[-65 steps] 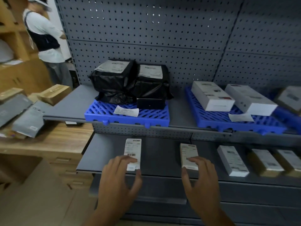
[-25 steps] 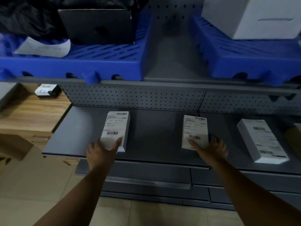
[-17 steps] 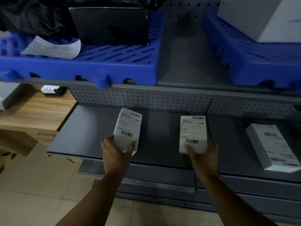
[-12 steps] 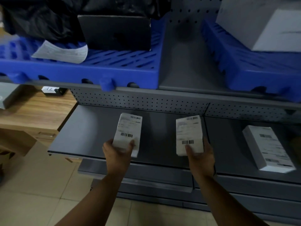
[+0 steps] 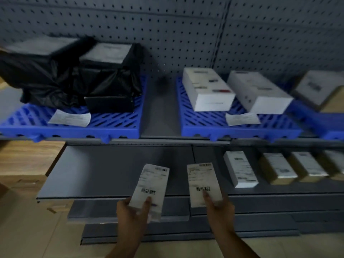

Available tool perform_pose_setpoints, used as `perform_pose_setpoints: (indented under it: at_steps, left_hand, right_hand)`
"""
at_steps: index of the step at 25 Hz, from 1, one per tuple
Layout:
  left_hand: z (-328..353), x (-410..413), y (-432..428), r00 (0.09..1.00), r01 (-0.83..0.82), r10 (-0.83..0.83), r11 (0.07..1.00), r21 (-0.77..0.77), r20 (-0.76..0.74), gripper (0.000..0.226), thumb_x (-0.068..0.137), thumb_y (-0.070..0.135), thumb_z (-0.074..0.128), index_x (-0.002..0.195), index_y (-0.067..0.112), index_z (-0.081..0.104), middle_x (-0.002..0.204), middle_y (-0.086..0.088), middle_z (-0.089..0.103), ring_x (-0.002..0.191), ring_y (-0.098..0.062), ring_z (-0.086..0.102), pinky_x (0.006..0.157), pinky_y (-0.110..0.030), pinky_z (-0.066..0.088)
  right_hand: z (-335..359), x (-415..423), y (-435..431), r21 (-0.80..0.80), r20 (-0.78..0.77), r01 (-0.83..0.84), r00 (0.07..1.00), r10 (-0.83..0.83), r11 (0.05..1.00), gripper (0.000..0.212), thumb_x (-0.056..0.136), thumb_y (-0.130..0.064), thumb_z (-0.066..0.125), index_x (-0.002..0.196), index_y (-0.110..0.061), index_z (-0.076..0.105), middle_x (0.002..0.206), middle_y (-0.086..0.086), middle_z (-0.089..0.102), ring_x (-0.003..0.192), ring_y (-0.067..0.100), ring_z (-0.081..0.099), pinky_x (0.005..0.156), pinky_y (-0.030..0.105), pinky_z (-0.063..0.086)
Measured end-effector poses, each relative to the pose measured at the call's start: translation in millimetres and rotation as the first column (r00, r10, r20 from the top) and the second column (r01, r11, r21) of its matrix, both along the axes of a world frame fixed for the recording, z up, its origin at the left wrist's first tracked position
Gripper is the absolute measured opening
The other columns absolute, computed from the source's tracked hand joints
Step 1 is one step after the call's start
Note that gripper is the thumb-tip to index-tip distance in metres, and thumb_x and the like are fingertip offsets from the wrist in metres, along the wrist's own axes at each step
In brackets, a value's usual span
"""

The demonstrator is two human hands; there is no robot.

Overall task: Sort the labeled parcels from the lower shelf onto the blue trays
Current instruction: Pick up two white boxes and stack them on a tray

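My left hand (image 5: 133, 213) grips a small white labeled parcel (image 5: 150, 185) by its near end, lifted off the lower shelf (image 5: 104, 174). My right hand (image 5: 219, 207) holds a second white labeled parcel (image 5: 202, 181) the same way, barcode facing me. Both parcels hang in front of the lower shelf's edge. On the upper shelf lie a left blue tray (image 5: 115, 125) with black-wrapped parcels (image 5: 78, 75) and a middle blue tray (image 5: 204, 125) with two white boxes (image 5: 206, 90). A white labeled parcel (image 5: 240, 168) and brown labeled parcels (image 5: 279, 168) lie on the lower shelf at right.
A loose paper slip (image 5: 69, 119) lies on the left tray, another slip (image 5: 242, 119) on the middle tray. A third blue tray (image 5: 316, 121) at far right bears a brown box (image 5: 322, 88). Grey pegboard (image 5: 167, 34) backs the shelves. A wooden counter (image 5: 28, 157) stands at left.
Both hands have lifted their parcels off the lower shelf and drawn them back toward me. The view has tilted up, so the blue trays and their loads are in full sight.
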State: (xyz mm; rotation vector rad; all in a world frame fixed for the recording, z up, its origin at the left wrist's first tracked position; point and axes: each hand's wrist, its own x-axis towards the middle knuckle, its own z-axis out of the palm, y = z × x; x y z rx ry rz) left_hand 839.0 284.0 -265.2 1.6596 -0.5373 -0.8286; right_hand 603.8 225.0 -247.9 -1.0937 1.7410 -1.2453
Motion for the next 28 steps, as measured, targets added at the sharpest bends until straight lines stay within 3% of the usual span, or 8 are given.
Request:
perform_pose_setpoints:
  at_steps: [2, 4, 8, 15, 20, 22, 25, 28]
  left_hand:
    - [11.5, -19.0, 8.6, 0.999, 0.012, -0.01, 0.999, -0.052, 0.031, 0.032, 0.082, 0.005, 0.083, 0.093, 0.016, 0.055, 0.087, -0.004, 0.074, 0.064, -0.01, 0.075, 0.046, -0.019, 0.055]
    - [20.5, -41.5, 16.8, 0.999, 0.022, -0.019, 0.997, -0.072, 0.047, 0.026, 0.08, 0.001, 0.084, 0.093, 0.005, 0.062, 0.074, -0.002, 0.076, 0.061, -0.013, 0.075, 0.044, -0.021, 0.054]
    - [40.9, -104.3, 36.3, 0.995, -0.097, 0.097, 0.989, -0.112, -0.005, 0.047, 0.079, -0.001, 0.083, 0.11, -0.004, 0.048, 0.094, -0.007, 0.068, 0.078, -0.02, 0.069, 0.053, -0.023, 0.057]
    - [57.9, -175.7, 60.1, 0.987, -0.163, 0.156, 0.965, -0.208, -0.049, 0.048, 0.079, 0.002, 0.084, 0.11, 0.006, 0.048, 0.1, -0.009, 0.068, 0.085, -0.022, 0.07, 0.056, -0.018, 0.061]
    - [69.5, -185.9, 64.5, 0.981, -0.109, 0.15, 0.949, -0.294, 0.121, 0.054, 0.071, -0.009, 0.087, 0.097, 0.02, 0.049, 0.105, -0.002, 0.061, 0.094, -0.033, 0.069, 0.06, -0.009, 0.055]
    - [83.0, -190.2, 70.2, 0.967, -0.118, 0.185, 0.934, -0.337, 0.173, 0.06, 0.065, -0.004, 0.092, 0.093, 0.028, 0.05, 0.105, -0.005, 0.059, 0.092, -0.034, 0.067, 0.064, -0.009, 0.054]
    - [114.9, -202.0, 81.3, 0.945, -0.156, 0.265, 0.881, -0.446, 0.191, 0.052, 0.055, 0.019, 0.089, 0.093, 0.035, 0.056, 0.113, -0.015, 0.063, 0.092, -0.034, 0.067, 0.069, -0.018, 0.056]
    - [149.8, -217.2, 88.2, 0.94, -0.233, 0.328, 0.812, -0.536, 0.089, 0.05, 0.056, 0.016, 0.082, 0.096, 0.04, 0.062, 0.111, -0.019, 0.068, 0.088, -0.031, 0.071, 0.066, -0.033, 0.06]
  right_hand:
    - [9.1, -17.4, 10.7, 0.01, 0.002, -0.029, 1.0, 0.029, 1.0, 0.024, 0.088, -0.021, 0.079, 0.108, -0.022, 0.066, 0.09, -0.003, 0.071, 0.077, -0.005, 0.06, 0.051, -0.002, 0.042]
    - [13.5, -35.3, 19.3, 0.013, 0.019, -0.057, 0.998, 0.057, 0.998, 0.026, 0.087, -0.023, 0.079, 0.11, -0.02, 0.068, 0.097, 0.002, 0.074, 0.079, 0.006, 0.066, 0.057, 0.002, 0.045]
    - [26.7, -83.8, 26.8, 0.039, 0.066, -0.09, 0.994, 0.088, 0.995, 0.037, 0.085, -0.024, 0.082, 0.119, -0.014, 0.07, 0.098, 0.002, 0.073, 0.084, 0.017, 0.066, 0.072, 0.018, 0.048]
    - [47.1, -144.8, 49.7, -0.02, 0.211, -0.096, 0.973, 0.098, 0.995, 0.034, 0.086, -0.019, 0.081, 0.117, -0.024, 0.07, 0.101, -0.011, 0.076, 0.094, 0.002, 0.07, 0.064, 0.006, 0.052]
    - [76.7, -166.9, 68.2, -0.019, 0.242, -0.057, 0.969, 0.06, 0.998, 0.041, 0.085, -0.016, 0.081, 0.124, -0.012, 0.07, 0.1, -0.003, 0.075, 0.091, 0.008, 0.069, 0.076, 0.018, 0.052]
    - [94.4, -173.9, 76.9, -0.015, 0.256, -0.065, 0.964, 0.067, 0.998, 0.039, 0.081, -0.015, 0.085, 0.118, -0.012, 0.073, 0.092, -0.009, 0.074, 0.086, 0.002, 0.067, 0.067, 0.01, 0.051]
    - [128.0, -182.4, 87.6, -0.051, 0.326, -0.033, 0.944, 0.048, 0.998, 0.04, 0.074, -0.01, 0.089, 0.112, -0.011, 0.076, 0.083, -0.016, 0.074, 0.071, -0.009, 0.066, 0.052, -0.001, 0.043]
    - [162.2, -188.6, 91.2, -0.149, 0.348, -0.013, 0.935, 0.065, 0.989, 0.037, 0.07, -0.009, 0.091, 0.105, -0.013, 0.079, 0.074, -0.018, 0.077, 0.066, -0.013, 0.068, 0.056, 0.002, 0.049]
